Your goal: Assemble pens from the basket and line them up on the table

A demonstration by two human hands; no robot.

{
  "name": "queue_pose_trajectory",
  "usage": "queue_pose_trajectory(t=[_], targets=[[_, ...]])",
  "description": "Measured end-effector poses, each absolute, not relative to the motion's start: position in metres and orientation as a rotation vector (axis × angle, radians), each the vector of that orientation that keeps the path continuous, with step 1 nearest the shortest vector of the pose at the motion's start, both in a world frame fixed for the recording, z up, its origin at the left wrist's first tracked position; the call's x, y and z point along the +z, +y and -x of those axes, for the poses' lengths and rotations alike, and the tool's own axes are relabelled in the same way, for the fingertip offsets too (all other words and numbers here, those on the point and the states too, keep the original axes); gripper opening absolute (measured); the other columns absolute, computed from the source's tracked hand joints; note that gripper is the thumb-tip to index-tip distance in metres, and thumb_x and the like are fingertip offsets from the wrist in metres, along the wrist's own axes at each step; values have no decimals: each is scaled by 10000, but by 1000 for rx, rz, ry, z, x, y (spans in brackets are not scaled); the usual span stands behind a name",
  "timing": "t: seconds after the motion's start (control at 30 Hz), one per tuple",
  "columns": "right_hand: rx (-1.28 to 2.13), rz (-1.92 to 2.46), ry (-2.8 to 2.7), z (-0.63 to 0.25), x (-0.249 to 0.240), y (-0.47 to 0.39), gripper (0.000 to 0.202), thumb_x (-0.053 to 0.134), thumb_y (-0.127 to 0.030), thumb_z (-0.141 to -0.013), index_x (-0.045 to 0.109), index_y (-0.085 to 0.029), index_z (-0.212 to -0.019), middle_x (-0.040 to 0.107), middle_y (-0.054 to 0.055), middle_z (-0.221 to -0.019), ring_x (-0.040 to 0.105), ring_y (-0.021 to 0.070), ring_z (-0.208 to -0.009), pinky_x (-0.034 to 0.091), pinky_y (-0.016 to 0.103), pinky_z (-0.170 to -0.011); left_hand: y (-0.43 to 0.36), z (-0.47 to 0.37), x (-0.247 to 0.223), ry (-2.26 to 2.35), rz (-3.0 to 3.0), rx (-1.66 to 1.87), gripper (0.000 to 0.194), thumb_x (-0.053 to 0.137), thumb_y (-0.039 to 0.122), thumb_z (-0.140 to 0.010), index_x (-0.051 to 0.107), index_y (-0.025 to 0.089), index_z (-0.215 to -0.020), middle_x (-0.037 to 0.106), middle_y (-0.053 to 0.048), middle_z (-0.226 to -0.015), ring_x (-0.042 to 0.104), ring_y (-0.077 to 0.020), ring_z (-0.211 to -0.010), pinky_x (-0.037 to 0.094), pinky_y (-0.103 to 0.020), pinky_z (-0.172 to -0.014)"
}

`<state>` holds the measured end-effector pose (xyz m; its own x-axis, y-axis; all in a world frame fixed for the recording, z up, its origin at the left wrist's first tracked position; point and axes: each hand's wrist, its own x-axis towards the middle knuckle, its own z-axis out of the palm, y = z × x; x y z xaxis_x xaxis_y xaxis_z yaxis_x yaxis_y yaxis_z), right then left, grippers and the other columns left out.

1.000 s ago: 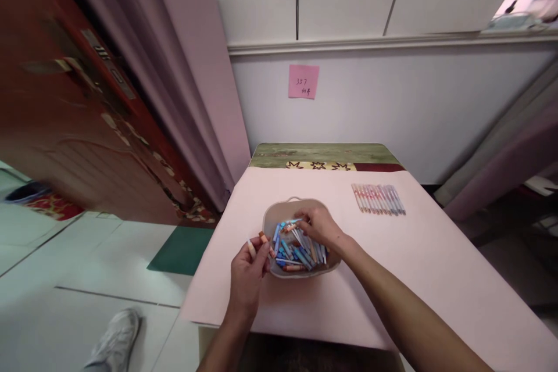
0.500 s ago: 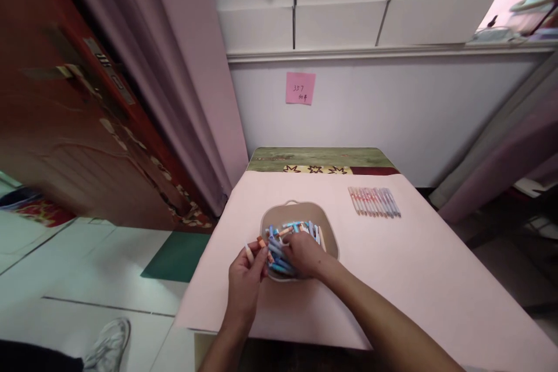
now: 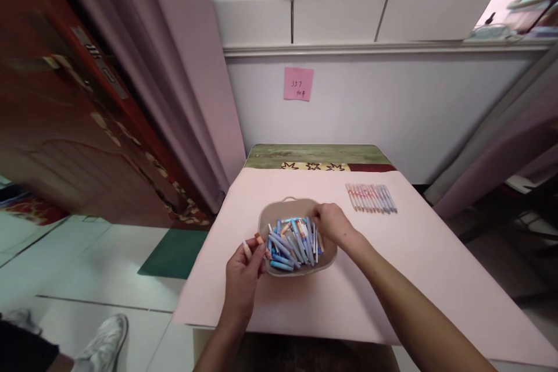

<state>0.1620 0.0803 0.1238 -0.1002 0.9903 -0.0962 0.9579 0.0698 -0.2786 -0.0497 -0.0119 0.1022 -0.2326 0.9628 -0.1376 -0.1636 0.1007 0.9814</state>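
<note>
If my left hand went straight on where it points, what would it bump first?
The left hand would probably bump the left wall of the basket first, though depth is hard to judge.

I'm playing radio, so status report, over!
Left hand: holding two pens. Right hand: at bin, grip hidden. More pens: inside bin. Right hand hides one bin corner.
</note>
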Motion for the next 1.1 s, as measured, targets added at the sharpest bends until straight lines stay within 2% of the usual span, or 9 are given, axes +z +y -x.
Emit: queue_pose_trajectory(t=[0.1,0.27,0.47,0.57,0.7,0.8,1.0,1.1], targets=[[490,2007,-2296,-140,110,74,212,569,-231,-793,737,-132,-877,734,153,-899,681,240,-873,462,268,-743,-12,50,98,1342,-892,1355,380,726,429,-713,654,131,-939,590,13,-617,413,-69,-496,334,-184,-458],[570,1970,-2373,-118,97,63,307,655,-255,-724,721,-90,-974,712,209,-973,669,289,-915,474,319,-754,-13,51,93,1368,-898,1347,387,724,435,-713,652,136,-948,603,6,-637,443,-85,-531,363,-191,-486],[811,1702,-2440,-117,94,68,175,603,-265,-794,749,-188,-852,742,36,-830,654,134,-753,419,191,-643,-8,48,96,1399,-868,1390,397,742,442,-677,661,143,-927,605,5,-650,480,-103,-552,401,-212,-517],[875,1628,-2437,-114,95,71,178,595,-276,-797,742,-179,-826,733,16,-780,637,119,-704,388,181,-582,-4,48,100,1404,-870,1381,400,742,445,-673,657,136,-913,596,12,-630,446,-88,-521,377,-204,-489],[792,1785,-2403,-115,104,73,161,612,-258,-737,736,-168,-784,735,60,-780,651,172,-710,376,218,-568,-1,51,108,1408,-866,1339,399,728,435,-701,648,127,-942,590,16,-618,413,-75,-496,353,-196,-468],[672,1922,-2345,-126,113,76,195,586,-262,-749,727,-157,-836,736,111,-834,669,219,-777,396,249,-610,4,55,115,1411,-864,1348,408,728,433,-699,649,129,-960,599,10,-631,421,-77,-490,353,-196,-461],[672,2007,-2248,-137,119,72,212,527,-245,-811,696,-145,-892,728,132,-862,675,233,-814,409,266,-650,22,58,121,1427,-928,1324,376,723,423,-707,664,137,-944,603,3,-646,442,-82,-497,371,-203,-472],[830,1882,-2257,-129,118,65,210,562,-268,-812,700,-153,-921,730,110,-869,670,221,-822,412,255,-661,33,55,124,1414,-935,1303,369,719,421,-711,657,145,-948,596,13,-635,427,-80,-488,362,-204,-472]])
